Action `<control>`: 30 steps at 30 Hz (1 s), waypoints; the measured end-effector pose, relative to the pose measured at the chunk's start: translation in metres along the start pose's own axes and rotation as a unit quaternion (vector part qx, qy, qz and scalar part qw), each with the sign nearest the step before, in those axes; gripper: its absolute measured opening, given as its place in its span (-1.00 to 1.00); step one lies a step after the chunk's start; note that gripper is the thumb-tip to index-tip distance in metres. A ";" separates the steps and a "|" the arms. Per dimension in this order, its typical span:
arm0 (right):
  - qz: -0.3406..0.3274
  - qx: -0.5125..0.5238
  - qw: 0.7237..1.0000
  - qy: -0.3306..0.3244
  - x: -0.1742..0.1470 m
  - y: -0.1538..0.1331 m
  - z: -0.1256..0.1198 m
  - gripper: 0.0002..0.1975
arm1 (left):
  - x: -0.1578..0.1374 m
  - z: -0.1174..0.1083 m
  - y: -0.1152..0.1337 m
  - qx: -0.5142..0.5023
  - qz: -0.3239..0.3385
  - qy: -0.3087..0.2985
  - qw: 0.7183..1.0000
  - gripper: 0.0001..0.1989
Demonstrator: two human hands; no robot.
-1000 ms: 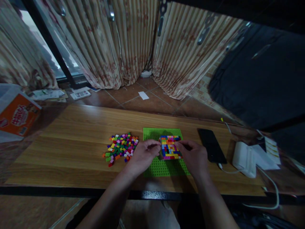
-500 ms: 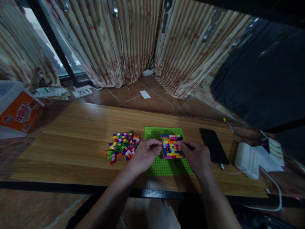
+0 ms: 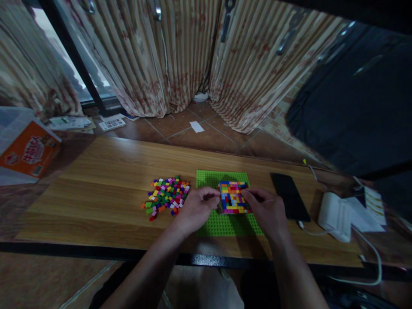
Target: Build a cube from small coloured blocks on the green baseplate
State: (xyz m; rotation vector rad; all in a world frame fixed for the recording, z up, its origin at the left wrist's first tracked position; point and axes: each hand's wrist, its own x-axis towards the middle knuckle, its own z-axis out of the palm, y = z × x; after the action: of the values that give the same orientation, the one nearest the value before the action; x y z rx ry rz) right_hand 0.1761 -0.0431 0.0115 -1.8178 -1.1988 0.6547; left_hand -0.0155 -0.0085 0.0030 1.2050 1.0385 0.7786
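A block of multicoloured toy bricks (image 3: 233, 198) stands on a green studded baseplate (image 3: 222, 227), built several layers high. At its left side is my left hand (image 3: 197, 209), closed, with thumb and forefinger pinched by the block's edge. Any brick inside that pinch is too small to make out. My right hand (image 3: 268, 210) reaches in from the right, its thumb and forefinger together at the top right of the block. Those fingertips appear to touch the bricks and cover that corner. Whether they grip a loose brick cannot be seen.
Left of the baseplate lies a loose pile of small coloured bricks (image 3: 167, 195) on the wooden table (image 3: 96, 193). To the right are a black phone (image 3: 289, 196) on a cable and a white power strip (image 3: 334, 216). A plastic tub (image 3: 28, 150) with an orange label stands far left.
My right fingertips have shifted very slightly right along the block's top. My left hand keeps its pinch at the left side. The whole view has moved a little.
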 end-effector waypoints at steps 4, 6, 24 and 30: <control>0.024 0.031 0.999 0.005 0.000 -0.003 0.002 -0.64 | 0.001 0.000 0.000 -0.001 -0.003 0.005 1.000 -0.85; 0.029 0.040 0.999 0.005 0.001 -0.003 0.002 -0.63 | 0.001 0.001 -0.001 0.003 -0.002 0.006 1.000 -0.85; 0.030 0.063 0.997 0.013 0.002 -0.005 0.004 -0.67 | 0.000 0.001 -0.004 0.014 0.011 0.004 1.000 -0.85; 0.039 0.108 0.992 0.061 0.004 -0.007 0.000 -0.70 | 0.002 -0.004 -0.001 -0.016 0.007 0.009 1.000 -0.86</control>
State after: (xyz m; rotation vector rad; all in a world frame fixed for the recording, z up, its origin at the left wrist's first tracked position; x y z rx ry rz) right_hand 0.1746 -0.0381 0.0181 -1.7031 -0.9424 0.6793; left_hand -0.0186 -0.0057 0.0014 1.1801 1.0297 0.8151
